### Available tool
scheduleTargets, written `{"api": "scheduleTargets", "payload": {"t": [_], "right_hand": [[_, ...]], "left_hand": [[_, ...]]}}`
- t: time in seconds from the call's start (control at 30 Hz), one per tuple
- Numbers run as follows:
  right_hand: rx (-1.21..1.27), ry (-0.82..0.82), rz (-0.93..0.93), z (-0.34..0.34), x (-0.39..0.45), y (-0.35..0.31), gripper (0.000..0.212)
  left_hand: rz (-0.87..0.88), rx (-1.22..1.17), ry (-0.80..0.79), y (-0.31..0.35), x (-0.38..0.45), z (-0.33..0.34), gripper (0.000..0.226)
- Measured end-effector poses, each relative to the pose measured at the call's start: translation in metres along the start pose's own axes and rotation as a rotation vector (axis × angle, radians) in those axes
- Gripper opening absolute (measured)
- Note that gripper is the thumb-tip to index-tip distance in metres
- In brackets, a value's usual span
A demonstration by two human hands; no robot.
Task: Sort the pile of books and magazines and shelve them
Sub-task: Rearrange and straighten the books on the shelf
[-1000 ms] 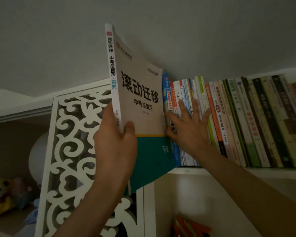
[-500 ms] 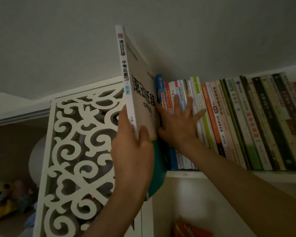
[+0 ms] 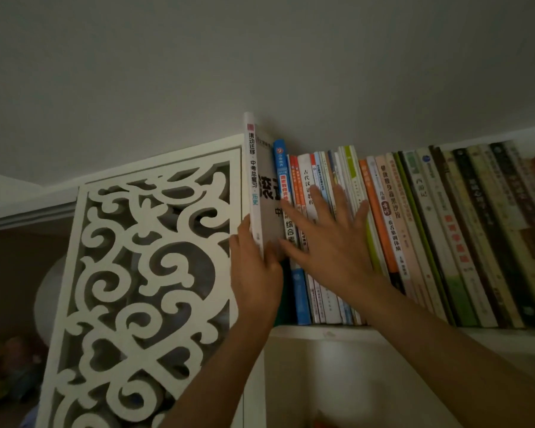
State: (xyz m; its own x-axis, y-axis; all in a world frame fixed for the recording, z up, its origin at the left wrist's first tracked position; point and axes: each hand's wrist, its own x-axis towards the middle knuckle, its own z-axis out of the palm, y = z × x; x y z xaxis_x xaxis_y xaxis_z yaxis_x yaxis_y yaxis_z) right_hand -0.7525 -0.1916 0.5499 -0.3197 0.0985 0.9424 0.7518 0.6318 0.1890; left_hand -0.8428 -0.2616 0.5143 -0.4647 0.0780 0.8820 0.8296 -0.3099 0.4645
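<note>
At frame centre the left hand [image 3: 255, 273] grips the spine of a white-spined history workbook [image 3: 254, 180], upright at the left end of the book row [image 3: 430, 230] on the shelf [image 3: 322, 330]; the right hand [image 3: 331, 242], fingers [image 3: 317, 199] spread open, presses flat against neighbouring spines, beside a white fretwork panel [image 3: 142, 273]

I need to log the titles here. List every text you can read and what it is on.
"滚动迁移 · 中考总复习 · 历史": spine of the large white book gripped by the left hand.
"古代汉语教程": white spine above the right hand.
"西游记": pale spine.
"综合": blue book.
Other spines: too dim or blurred.
</note>
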Motion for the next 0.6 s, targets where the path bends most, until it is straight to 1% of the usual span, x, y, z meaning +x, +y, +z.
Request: {"api": "scheduleTargets", "payload": {"t": [0.13, 0.17, 0.23, 0.27, 0.33, 0.37, 0.43, 0.47, 0.53, 0.6], "right_hand": [[0.002, 0.025, -0.001, 0.001, 0.000, -0.002, 0.067], [-0.008, 0.012, -0.007, 0.000, -0.001, 0.000, 0.066], [-0.024, -0.039, -0.010, 0.000, -0.002, 0.004, 0.065], [-0.034, -0.047, -0.008, 0.000, -0.003, 0.005, 0.066], [-0.051, -0.052, -0.001, -0.002, -0.003, 0.004, 0.067], [-0.052, -0.063, 0.005, -0.002, -0.003, 0.002, 0.067], [-0.050, -0.066, 0.014, -0.002, -0.004, 0.001, 0.067], [-0.052, -0.059, 0.011, -0.001, -0.004, 0.000, 0.068], [-0.049, -0.054, 0.004, 0.000, -0.005, 0.001, 0.070], [-0.059, -0.059, -0.001, 0.002, -0.005, 0.002, 0.070]], "left_hand": [[0.046, 0.038, 0.010, 0.002, -0.002, 0.005, 0.047], [0.055, 0.048, -0.013, 0.003, -0.003, 0.003, 0.048], [0.079, 0.080, -0.061, 0.004, -0.005, -0.004, 0.057], [0.092, 0.129, -0.072, 0.005, -0.005, -0.009, 0.058], [0.118, 0.250, -0.089, 0.009, -0.005, -0.016, 0.046], [0.120, 0.275, -0.100, 0.011, -0.004, -0.018, 0.040], [0.122, 0.244, -0.116, 0.012, -0.002, -0.018, 0.035], [0.132, 0.239, -0.095, 0.010, -0.001, -0.017, 0.036], [0.154, 0.245, 0.000, 0.001, 0.001, -0.012, 0.035], [0.183, 0.210, 0.093, -0.005, 0.002, 0.002, 0.028]]}}
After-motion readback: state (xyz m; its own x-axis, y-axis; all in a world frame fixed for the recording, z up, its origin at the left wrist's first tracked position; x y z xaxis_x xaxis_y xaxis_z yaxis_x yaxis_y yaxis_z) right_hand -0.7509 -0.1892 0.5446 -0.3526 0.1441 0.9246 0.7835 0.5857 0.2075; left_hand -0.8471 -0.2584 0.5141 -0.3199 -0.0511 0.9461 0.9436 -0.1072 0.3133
